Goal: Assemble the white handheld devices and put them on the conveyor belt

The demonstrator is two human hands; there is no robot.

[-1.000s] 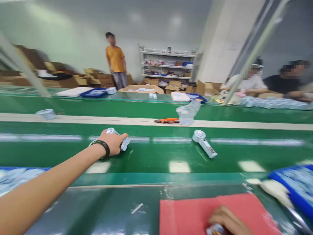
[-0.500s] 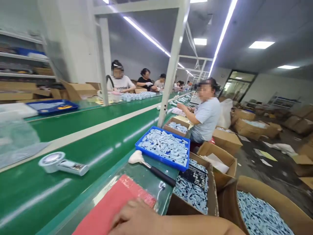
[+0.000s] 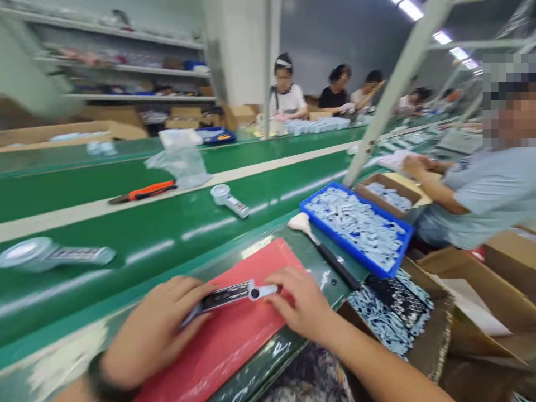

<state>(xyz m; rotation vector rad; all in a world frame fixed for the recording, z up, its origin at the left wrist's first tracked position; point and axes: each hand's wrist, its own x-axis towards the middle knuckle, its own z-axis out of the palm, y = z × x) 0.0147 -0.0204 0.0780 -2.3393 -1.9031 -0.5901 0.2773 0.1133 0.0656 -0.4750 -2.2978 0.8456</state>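
My left hand (image 3: 167, 318) is closed around one end of a slim handheld device's handle (image 3: 228, 295), its long open side showing dark inner parts. In my right hand (image 3: 299, 298), thumb and fingers pinch a small light-blue plastic piece (image 3: 268, 290) with a black round spot. The piece meets the handle's right end; whether they are joined I cannot tell. Both hands are over a red mat (image 3: 247, 329) on the bench. To the right lies a tool with a black handle (image 3: 337, 265) and a whitish padded head (image 3: 299, 222).
A blue tray (image 3: 355, 229) and a carton (image 3: 439, 329) hold many light-blue pieces. Round-headed devices (image 3: 229, 200) lie on the green belt (image 3: 167, 223), with orange-handled pliers (image 3: 151, 191) and a plastic bag (image 3: 180, 162). A co-worker (image 3: 494, 173) sits at right; a slanted post (image 3: 393, 95) stands nearby.
The view has swung left and down. My left hand has come into view with the handle. My right hand, earlier low over the red mat, now pinches the light-blue piece against the handle.
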